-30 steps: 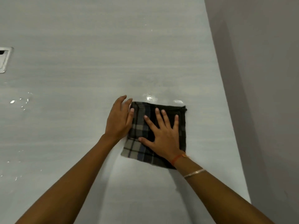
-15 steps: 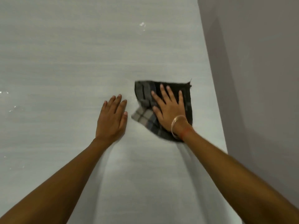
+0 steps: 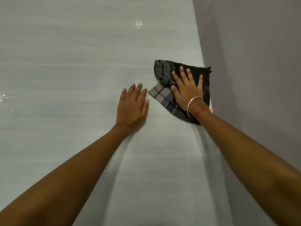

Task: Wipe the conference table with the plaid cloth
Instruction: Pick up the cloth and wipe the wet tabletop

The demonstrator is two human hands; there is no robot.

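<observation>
Pressing plaid cloth [image 3: 160, 93] at conference table's [image 3: 65, 62] right edge with flat, spread right hand [image 3: 187, 90] (corner overhanging). Bracing left hand [image 3: 132, 105] flat, empty, just beside it. Looks unfinished, with droplets [image 3: 138, 23] farther up unwiped.

An office meeting room is being suggested, though little of it is being shown. The view is being filled by a broad, pale grey worktop [image 3: 73, 59] with a faint streaked grain, being cut off by the frame on the far and left sides. Its long straight edge [image 3: 198, 38] is being bordered by a plain mauve-grey surface [image 3: 260, 62]; whether floor or wall cannot be told.
</observation>
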